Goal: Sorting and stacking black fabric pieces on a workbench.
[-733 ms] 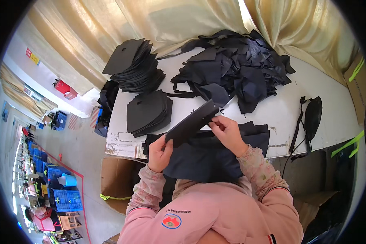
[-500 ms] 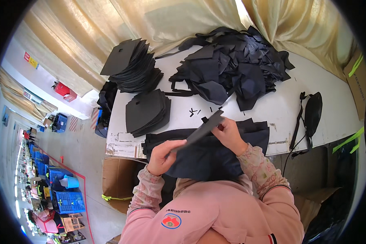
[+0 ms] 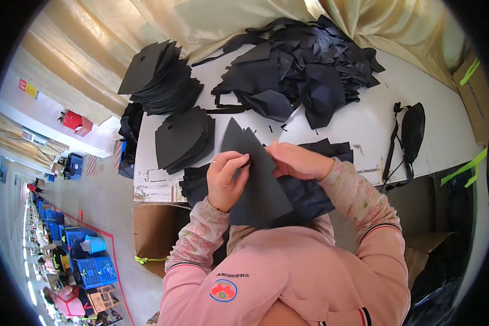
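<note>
Stiff black panel [image 3: 261, 190] between both hands, in front of the chest

Raised and tilted above layered black cloth [image 3: 309, 195] at the near edge of the white worktop [image 3: 375, 130]. At its left side, left hand [image 3: 225, 179]: fingers bent, clamped on the panel at about its upper middle. At its right edge, right hand [image 3: 301, 162]: fingers stretched out, touching; tips partly hidden, so cannot tell whether closed on the edge.

Nearby, to the left: a shorter stack of black panels [image 3: 182, 142] and, behind it, a taller stack of black panels [image 3: 165, 81], each with a small cut-out in the top sheet.

Handling, by judgement: keep the left pinch firm yet light, to spare the sheet a crease. Lay the right fingers flat along the edge rather than press on a corner. Work well clear of the cloth below, to avoid dragging layers along.

Writing: on the brown carton [image 3: 475, 100] at far right, bold dark lettering. On the pink shirt [image 3: 266, 261], a row of small dark characters, upside down from here, beside a blue-rimmed oval emblem [image 3: 224, 290]. On the far-left wall, a red-and-yellow sign [image 3: 28, 88], too small to read. On the held panel, no print visible.
</note>
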The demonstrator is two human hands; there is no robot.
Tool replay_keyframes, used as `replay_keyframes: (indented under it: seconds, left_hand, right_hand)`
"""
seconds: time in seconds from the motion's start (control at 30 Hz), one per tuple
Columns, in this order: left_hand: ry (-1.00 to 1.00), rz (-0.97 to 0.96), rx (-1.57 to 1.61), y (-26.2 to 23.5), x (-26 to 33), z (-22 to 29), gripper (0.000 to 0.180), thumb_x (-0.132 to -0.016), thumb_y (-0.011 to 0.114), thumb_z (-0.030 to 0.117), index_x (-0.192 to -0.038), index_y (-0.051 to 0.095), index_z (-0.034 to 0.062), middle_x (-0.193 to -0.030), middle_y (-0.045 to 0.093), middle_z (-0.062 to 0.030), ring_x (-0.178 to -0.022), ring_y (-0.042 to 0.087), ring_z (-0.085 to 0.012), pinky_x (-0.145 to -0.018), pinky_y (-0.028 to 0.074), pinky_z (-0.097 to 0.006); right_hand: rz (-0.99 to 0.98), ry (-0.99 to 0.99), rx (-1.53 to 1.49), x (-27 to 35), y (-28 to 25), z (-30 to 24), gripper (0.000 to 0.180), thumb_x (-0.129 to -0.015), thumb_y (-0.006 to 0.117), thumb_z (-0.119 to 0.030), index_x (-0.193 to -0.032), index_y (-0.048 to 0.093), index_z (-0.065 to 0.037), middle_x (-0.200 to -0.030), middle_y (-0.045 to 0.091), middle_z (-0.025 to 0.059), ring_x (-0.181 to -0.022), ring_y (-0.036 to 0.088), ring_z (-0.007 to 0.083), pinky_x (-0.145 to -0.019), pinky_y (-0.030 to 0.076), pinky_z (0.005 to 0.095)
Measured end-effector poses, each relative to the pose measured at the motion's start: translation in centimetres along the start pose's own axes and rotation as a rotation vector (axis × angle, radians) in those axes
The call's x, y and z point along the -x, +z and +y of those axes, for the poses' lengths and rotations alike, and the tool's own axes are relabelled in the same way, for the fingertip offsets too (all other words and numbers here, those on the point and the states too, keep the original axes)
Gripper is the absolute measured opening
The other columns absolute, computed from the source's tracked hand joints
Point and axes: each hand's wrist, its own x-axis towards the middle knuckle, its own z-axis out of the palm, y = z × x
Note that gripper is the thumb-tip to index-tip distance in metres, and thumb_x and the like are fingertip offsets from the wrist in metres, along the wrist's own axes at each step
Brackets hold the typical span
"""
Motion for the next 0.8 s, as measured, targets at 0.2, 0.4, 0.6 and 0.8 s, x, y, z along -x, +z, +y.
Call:
replay_keyframes:
  seconds: [0.2,0.4,0.6,0.8]
  left_hand:
    - [0.033,-0.064,0.034,-0.7,-1.0,0.0,0.023,-0.078,0.07,-0.007,-0.098,0.066,0.0025,-0.094,0.063,-0.0095,-0.08,0.062,-0.0206,-0.07,0.05,-0.03]
    - [-0.498,0.354,0.677,-6.7,1.3,-2.2,0.007,-0.093,0.055,0.001,-0.097,0.059,0.0029,-0.09,0.056,-0.0031,-0.067,0.06,-0.0134,-0.062,0.053,-0.029]
    - [-0.689,0.637,0.793,-16.7,8.2,-10.1,0.012,-0.092,0.055,0.01,-0.103,0.059,0.0059,-0.096,0.063,-0.0045,-0.069,0.061,-0.013,-0.064,0.051,-0.028]
    - [-0.445,0.16,-0.591,-14.0,10.3,-15.9,0.04,-0.087,0.068,0.02,-0.12,0.057,0.0011,-0.115,0.061,-0.0124,-0.109,0.055,-0.0285,-0.096,0.043,-0.037]
  right_hand:
    - [-0.222,0.15,0.542,1.2,-1.3,-3.0,0.038,-0.088,0.065,-0.017,-0.121,0.055,-0.002,-0.095,0.062,0.0033,-0.084,0.057,0.0097,-0.074,0.048,0.0255]
    - [-0.046,0.264,0.503,2.8,-7.9,-0.7,0.046,-0.085,0.062,0.002,-0.129,0.049,0.0,-0.106,0.065,0.0073,-0.097,0.059,0.0127,-0.084,0.049,0.0286]
    - [0.051,0.338,0.796,7.4,-13.3,2.8,0.052,-0.08,0.069,-0.002,-0.128,0.051,-0.003,-0.096,0.064,0.0087,-0.088,0.059,0.0174,-0.08,0.047,0.0319]
    - [0.166,0.154,1.147,8.3,-11.5,3.0,0.058,-0.079,0.072,-0.012,-0.133,0.051,-0.01,-0.094,0.066,0.0147,-0.088,0.064,0.027,-0.078,0.049,0.0368]
